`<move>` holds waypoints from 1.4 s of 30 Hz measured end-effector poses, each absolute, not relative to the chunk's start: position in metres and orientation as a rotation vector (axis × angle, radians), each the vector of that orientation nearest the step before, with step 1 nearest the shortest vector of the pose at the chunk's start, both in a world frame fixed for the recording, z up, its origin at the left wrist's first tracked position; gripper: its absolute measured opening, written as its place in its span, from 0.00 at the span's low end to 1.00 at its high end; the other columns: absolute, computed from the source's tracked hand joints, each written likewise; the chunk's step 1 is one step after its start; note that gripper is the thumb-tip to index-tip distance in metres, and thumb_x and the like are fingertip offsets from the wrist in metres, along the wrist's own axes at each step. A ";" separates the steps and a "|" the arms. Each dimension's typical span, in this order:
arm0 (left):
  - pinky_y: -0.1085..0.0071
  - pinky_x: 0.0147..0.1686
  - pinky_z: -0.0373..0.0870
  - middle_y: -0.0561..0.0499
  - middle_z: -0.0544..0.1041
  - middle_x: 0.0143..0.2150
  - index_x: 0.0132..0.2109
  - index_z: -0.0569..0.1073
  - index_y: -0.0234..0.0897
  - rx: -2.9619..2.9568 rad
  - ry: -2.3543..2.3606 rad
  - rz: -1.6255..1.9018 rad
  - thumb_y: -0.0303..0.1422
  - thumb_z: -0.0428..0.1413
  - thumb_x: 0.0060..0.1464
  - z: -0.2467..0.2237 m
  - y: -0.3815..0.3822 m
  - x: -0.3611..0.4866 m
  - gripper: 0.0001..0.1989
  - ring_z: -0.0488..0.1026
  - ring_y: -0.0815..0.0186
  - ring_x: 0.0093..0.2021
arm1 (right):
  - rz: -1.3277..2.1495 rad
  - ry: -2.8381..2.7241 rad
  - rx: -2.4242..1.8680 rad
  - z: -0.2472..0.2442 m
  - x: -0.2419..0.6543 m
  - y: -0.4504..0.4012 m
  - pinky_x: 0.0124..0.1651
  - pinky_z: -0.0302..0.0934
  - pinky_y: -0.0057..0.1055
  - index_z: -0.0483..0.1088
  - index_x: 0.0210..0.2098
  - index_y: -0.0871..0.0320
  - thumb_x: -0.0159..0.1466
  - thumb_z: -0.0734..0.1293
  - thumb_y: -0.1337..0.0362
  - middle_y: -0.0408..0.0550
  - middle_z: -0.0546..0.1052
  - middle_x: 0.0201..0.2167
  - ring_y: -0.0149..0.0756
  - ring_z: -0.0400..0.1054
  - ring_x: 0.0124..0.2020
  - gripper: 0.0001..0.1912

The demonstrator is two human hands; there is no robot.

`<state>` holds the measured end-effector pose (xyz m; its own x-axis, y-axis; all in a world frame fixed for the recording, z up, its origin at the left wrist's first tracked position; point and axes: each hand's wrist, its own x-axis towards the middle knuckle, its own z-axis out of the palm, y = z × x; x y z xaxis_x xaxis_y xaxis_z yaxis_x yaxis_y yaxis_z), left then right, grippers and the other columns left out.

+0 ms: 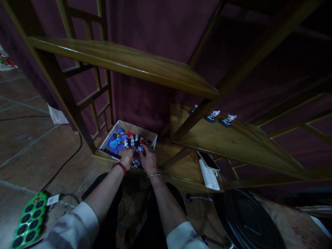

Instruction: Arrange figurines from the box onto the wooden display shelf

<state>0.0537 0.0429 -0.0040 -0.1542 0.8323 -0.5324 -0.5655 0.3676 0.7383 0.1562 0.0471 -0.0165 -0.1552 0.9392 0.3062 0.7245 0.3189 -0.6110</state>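
A shallow white cardboard box [151, 137] sits on the low wooden shelf, with small figurines [132, 141] and round blue and purple discs [113, 144] jumbled inside. Both of my hands reach into its front right part. My right hand [149, 160] has its fingers closed around a small blue-headed figurine [140, 148]. Close beside it, my left hand [127, 158], with a red bead bracelet at the wrist, has its fingers curled near the same figurine. What its fingertips hold, if anything, is hidden. More figurines lie partly under the hands.
Three figurines on dark bases, one of them a figurine [228, 120] at the right, stand on a higher wooden shelf [220, 138]. A phone [208, 160] and a white object [209, 178] lie below it. A black stool [246, 219] and a green power strip [29, 221] flank me.
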 end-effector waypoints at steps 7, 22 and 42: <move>0.77 0.15 0.58 0.54 0.66 0.20 0.28 0.66 0.34 0.304 1.165 1.249 0.25 0.51 0.47 -0.007 0.043 0.055 0.02 0.64 0.72 0.18 | 0.405 -1.955 -1.493 -0.016 0.157 0.047 0.46 0.61 0.31 0.67 0.44 0.55 0.56 0.63 0.70 0.48 0.73 0.41 0.36 0.66 0.43 0.16; 0.76 0.18 0.60 0.56 0.64 0.18 0.28 0.66 0.34 0.341 1.197 1.228 0.27 0.51 0.48 -0.002 0.040 0.055 0.02 0.62 0.73 0.16 | 0.378 -1.983 -1.554 -0.012 0.159 0.045 0.44 0.61 0.30 0.67 0.42 0.55 0.57 0.62 0.69 0.48 0.73 0.39 0.36 0.67 0.41 0.13; 0.75 0.20 0.65 0.57 0.62 0.17 0.27 0.66 0.34 0.391 1.250 1.146 0.27 0.50 0.48 -0.003 0.036 0.055 0.04 0.61 0.72 0.17 | 0.392 -2.082 -1.565 -0.016 0.164 0.044 0.45 0.61 0.32 0.68 0.43 0.54 0.56 0.63 0.71 0.48 0.73 0.41 0.38 0.67 0.42 0.16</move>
<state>0.0548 0.0357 -0.0026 -0.1101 0.8377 -0.5349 -0.4605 0.4339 0.7744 0.1644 0.0437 -0.0157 -0.2125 0.9525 0.2182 0.8079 0.2969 -0.5090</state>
